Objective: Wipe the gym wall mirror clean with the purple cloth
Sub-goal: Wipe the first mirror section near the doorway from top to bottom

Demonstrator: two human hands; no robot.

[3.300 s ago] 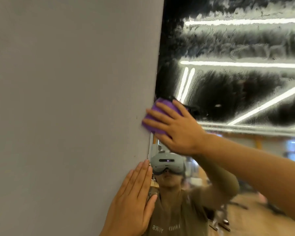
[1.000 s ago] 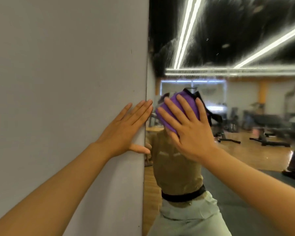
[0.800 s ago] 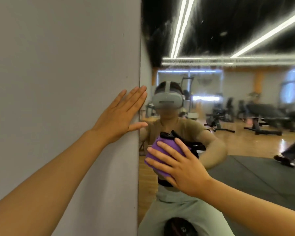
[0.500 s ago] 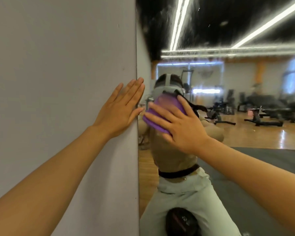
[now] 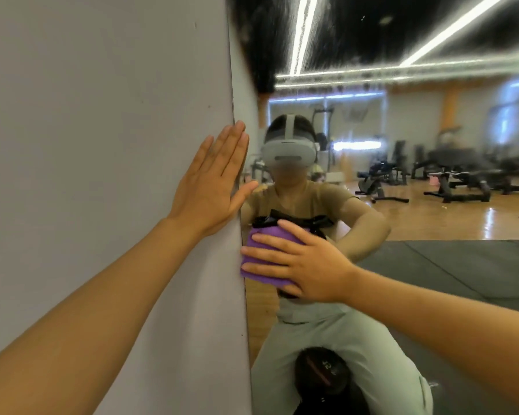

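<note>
Right hand (image 5: 309, 269) lies flat, fingers spread and straight, and presses the purple cloth (image 5: 262, 250) against the mirror (image 5: 432, 145) close beside the mirror's left edge, where it meets the grey wall (image 5: 102, 145). Left hand (image 5: 213, 187) rests open on the wall, fingers straight and together, its thumb reaching past the wall's corner; it appears to serve as a brace. Mirror: judged rigid, smooth and breakable, so pressure is best kept even and spread over the whole palm. Its upper area shows hazy streaks across the reflected ceiling lights, which suggests cleaning remains there. Cloth: bunched into a pad under the palm, judged soft, light and easily deformed; it probably slides freely on glass. Hold it from behind with the flat hand, fingers covering most of the pad, so that no edge folds out. A black band (image 5: 294, 221) shows at the cloth's upper edge; what it is cannot be told. Writing: faint marks appear on a dark round object (image 5: 321, 375) reflected low in the mirror, too blurred to read. No brand or label is legible.
</note>
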